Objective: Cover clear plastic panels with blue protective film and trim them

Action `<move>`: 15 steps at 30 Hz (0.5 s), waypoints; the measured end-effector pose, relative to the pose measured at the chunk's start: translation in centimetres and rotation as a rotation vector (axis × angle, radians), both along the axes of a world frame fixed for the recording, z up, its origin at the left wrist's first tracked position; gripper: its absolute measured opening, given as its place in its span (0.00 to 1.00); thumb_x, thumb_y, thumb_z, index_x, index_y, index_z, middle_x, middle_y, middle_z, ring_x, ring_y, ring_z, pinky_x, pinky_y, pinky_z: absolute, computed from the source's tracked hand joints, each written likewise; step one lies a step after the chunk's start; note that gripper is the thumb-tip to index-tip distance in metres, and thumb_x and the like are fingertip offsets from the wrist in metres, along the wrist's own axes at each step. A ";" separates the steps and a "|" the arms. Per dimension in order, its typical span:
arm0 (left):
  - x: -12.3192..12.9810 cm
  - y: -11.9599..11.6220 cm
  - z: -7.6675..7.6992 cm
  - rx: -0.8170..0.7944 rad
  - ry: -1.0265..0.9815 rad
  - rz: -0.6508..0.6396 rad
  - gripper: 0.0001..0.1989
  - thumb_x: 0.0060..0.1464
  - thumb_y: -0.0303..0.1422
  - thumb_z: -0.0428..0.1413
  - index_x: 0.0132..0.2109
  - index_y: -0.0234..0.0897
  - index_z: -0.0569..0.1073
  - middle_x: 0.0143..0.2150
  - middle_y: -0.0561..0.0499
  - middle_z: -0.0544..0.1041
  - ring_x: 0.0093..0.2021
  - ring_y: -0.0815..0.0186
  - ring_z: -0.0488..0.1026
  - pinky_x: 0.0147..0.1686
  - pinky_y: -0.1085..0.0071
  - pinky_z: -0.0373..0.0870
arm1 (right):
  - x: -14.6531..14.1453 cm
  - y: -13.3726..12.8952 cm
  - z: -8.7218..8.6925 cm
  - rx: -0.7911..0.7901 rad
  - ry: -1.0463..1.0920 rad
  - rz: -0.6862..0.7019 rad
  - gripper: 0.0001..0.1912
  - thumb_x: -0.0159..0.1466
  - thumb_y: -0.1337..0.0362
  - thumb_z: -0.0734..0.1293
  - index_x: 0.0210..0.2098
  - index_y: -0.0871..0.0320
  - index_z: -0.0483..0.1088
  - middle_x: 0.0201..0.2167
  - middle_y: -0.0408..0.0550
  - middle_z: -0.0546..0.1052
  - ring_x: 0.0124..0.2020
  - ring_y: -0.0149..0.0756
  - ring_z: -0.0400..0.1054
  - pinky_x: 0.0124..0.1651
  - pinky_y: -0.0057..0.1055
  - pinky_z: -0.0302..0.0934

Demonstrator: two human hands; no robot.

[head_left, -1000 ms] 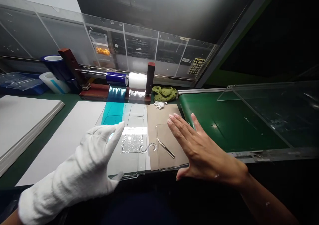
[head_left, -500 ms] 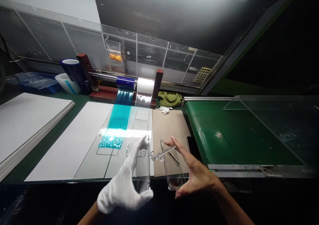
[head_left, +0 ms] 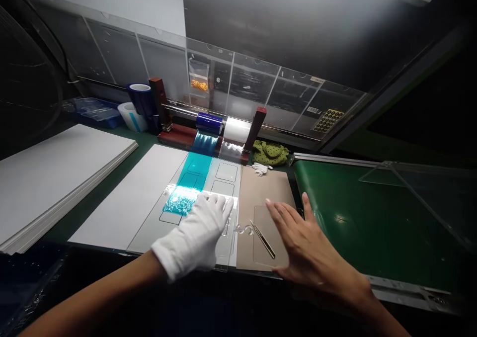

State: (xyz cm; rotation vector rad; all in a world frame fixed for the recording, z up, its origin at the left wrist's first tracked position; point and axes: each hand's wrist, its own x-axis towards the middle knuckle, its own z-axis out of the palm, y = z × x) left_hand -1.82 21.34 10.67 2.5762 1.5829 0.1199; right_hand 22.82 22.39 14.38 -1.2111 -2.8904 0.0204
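- The two clear panels, left clear panel [head_left: 230,250] and right clear panel [head_left: 263,220], have swung from nearly edge-on to much more face-on; with this turn, their broad faces show instead of their narrow sides.
- The left clear panel is over the outlined sheet [head_left: 145,237]; the right one is over the brown sheet [head_left: 246,257]. Both look thin and colourless, with rounded corners and faint bright edges.
- Between them is a clear S-shaped link [head_left: 244,229], which seems to join their facing edges.
- The left hand [head_left: 190,237], in a white glove, has its grip clamped on the left clear panel, fingers over the top; its thumb is hidden.
- The right hand [head_left: 309,247], bare, has fingers and thumb spread apart, its grip spanning the right clear panel from upper edge to lower corner.
- Through the right clear panel, tweezers [head_left: 264,240] show on the brown sheet, slanted.
- Beyond the gloved hand, teal film [head_left: 203,163] runs down from a blue roll [head_left: 208,122], beside a white roll [head_left: 237,129].
- Farther out, a green dotted pouch [head_left: 270,153] is behind the brown sheet; a stack of white sheets [head_left: 63,173] is on the surface [head_left: 144,148] at far left.
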 end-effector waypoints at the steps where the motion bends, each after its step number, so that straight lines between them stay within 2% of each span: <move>1: -0.4 -0.1 -0.4 -0.092 -0.091 -0.028 0.42 0.34 0.35 0.57 0.60 0.29 0.58 0.49 0.32 0.67 0.47 0.39 0.66 0.42 0.43 0.65 | 1.0 0.3 -0.7 -0.108 0.043 -0.011 0.63 0.49 0.48 0.72 0.67 0.64 0.28 0.60 0.68 0.61 0.60 0.63 0.55 0.60 0.69 0.34; 4: -1.1 -0.5 -1.9 -0.357 -0.474 -0.107 0.59 0.35 0.41 0.60 0.67 0.38 0.32 0.64 0.36 0.54 0.60 0.45 0.58 0.55 0.49 0.63 | 3.2 0.6 -3.0 -0.454 0.156 -0.068 0.67 0.47 0.42 0.71 0.67 0.58 0.22 0.64 0.66 0.55 0.65 0.67 0.43 0.55 0.66 0.51; 6: -1.1 -0.6 -2.6 -0.419 -0.628 -0.099 0.61 0.36 0.40 0.60 0.66 0.41 0.24 0.67 0.38 0.48 0.64 0.49 0.53 0.60 0.51 0.58 | 3.4 0.6 -3.9 -0.561 0.174 -0.117 0.69 0.46 0.42 0.72 0.67 0.56 0.21 0.65 0.66 0.53 0.65 0.70 0.35 0.53 0.66 0.55; 8: -1.1 -0.3 -2.6 -0.406 -0.605 -0.069 0.60 0.35 0.36 0.59 0.66 0.41 0.27 0.67 0.38 0.49 0.65 0.49 0.51 0.61 0.51 0.56 | 2.9 0.4 -3.7 -0.541 0.154 -0.142 0.67 0.47 0.43 0.72 0.66 0.56 0.20 0.65 0.67 0.50 0.65 0.70 0.33 0.53 0.69 0.52; 11: -2.4 0.5 -0.7 -0.363 -0.420 -0.062 0.57 0.32 0.30 0.58 0.68 0.43 0.37 0.64 0.39 0.55 0.63 0.46 0.55 0.59 0.51 0.59 | 2.3 0.3 -1.9 -0.430 0.113 -0.125 0.63 0.52 0.49 0.71 0.67 0.58 0.21 0.66 0.68 0.48 0.66 0.68 0.34 0.55 0.70 0.48; 13: -3.7 0.6 1.1 -0.426 -0.362 -0.128 0.57 0.29 0.27 0.58 0.67 0.45 0.41 0.62 0.42 0.59 0.58 0.49 0.61 0.55 0.56 0.65 | 2.5 0.3 -0.6 -0.435 0.106 -0.079 0.63 0.51 0.51 0.72 0.67 0.58 0.24 0.66 0.67 0.49 0.66 0.68 0.33 0.56 0.68 0.49; 15: -4.6 0.3 2.2 -0.541 -0.384 -0.225 0.58 0.27 0.26 0.59 0.67 0.48 0.42 0.62 0.47 0.59 0.56 0.53 0.64 0.53 0.64 0.68 | 3.1 0.4 -0.1 -0.524 0.117 -0.036 0.64 0.48 0.49 0.73 0.67 0.58 0.26 0.66 0.65 0.50 0.66 0.67 0.30 0.56 0.65 0.52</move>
